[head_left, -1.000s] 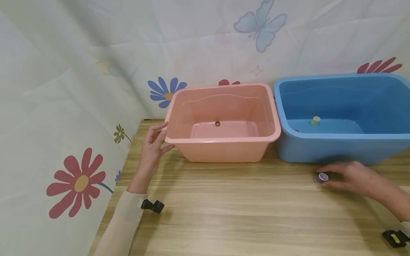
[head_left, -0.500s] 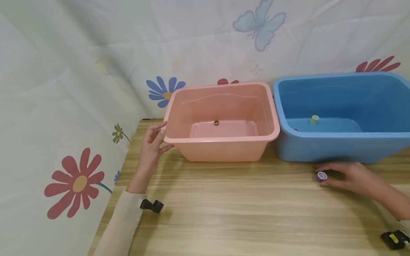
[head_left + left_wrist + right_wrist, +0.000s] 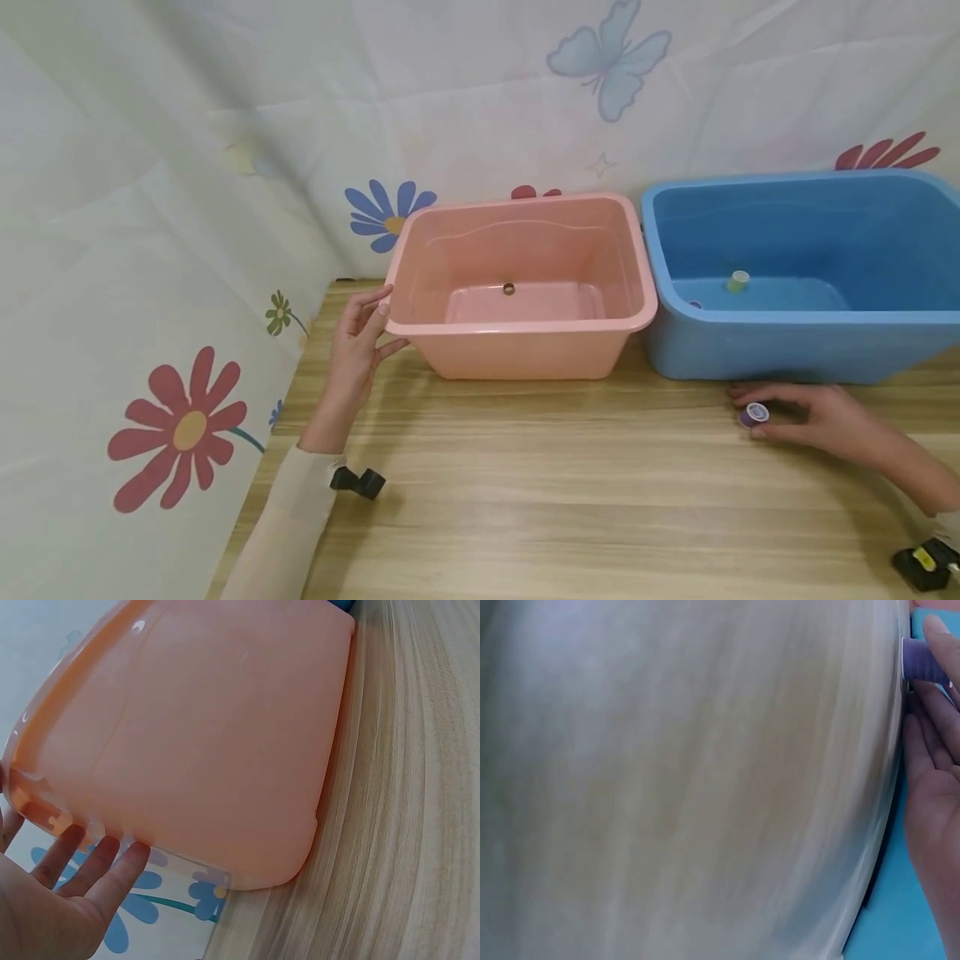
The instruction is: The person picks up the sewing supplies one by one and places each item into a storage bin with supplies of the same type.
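A small purple spool of thread [image 3: 753, 415] with a white end sits low over the table, in front of the blue tub. My right hand [image 3: 832, 421] holds it between thumb and fingers. The right wrist view shows the purple thread [image 3: 924, 660] beside my thumb [image 3: 939, 645]. My left hand [image 3: 354, 354] grips the left rim of the pink tub [image 3: 525, 354]. Seen from the left wrist, several fingers [image 3: 112, 877] lie against the outside of that tub [image 3: 217, 735], just under its rim. Most of that thumb is cut off at the frame's edge.
The blue tub [image 3: 757, 346] stands close to the right of the pink one. Inside it lie a pale green spool [image 3: 738, 282] and another small item by the front wall. A small brown ring-like piece [image 3: 508, 289] lies in the pink tub. A patterned cloth [image 3: 465, 100] hangs behind.
The right hand's fingers have shifted slightly around the purple spool, which stays in nearly the same place. The left hand and both tubs have not moved.
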Demonstrator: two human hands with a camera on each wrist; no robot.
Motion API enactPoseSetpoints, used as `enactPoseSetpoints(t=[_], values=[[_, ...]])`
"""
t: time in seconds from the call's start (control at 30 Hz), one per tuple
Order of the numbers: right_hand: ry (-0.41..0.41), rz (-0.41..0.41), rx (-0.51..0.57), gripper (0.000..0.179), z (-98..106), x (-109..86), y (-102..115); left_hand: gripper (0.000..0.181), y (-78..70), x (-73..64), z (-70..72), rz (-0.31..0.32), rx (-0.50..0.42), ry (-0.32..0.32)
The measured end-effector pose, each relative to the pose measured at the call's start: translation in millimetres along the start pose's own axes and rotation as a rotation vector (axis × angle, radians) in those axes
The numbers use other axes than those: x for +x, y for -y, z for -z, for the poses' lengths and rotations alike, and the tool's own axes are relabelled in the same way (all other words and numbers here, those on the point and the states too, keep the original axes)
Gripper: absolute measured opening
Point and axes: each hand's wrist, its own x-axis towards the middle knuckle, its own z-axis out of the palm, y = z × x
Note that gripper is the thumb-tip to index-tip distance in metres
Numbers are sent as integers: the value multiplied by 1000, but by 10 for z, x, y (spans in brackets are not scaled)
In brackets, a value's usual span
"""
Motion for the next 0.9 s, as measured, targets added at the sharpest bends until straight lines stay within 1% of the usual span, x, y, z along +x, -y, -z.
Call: enactPoseSetpoints(t=[0.1, 0.33, 0.47, 0.73, 0.83, 0.9], values=[[4, -28, 5, 36, 5, -6, 2, 35, -3, 6, -3, -6, -2, 1], [-25, -38, 59, 32, -11, 0, 24, 33, -24, 11, 2, -14, 1, 1], [-34, -58, 67, 30, -10, 4, 46, 34, -16, 17, 4, -11, 6, 6], [-18, -122, 84, 30, -4, 5, 94, 33, 3, 12, 3, 2, 6, 1], [-5, -140, 126, 29, 6, 2, 105, 33, 7, 9, 4, 2, 6, -1], [4, -134, 184, 29, 11, -2, 99, 33, 9, 5, 6, 4, 5, -2]])
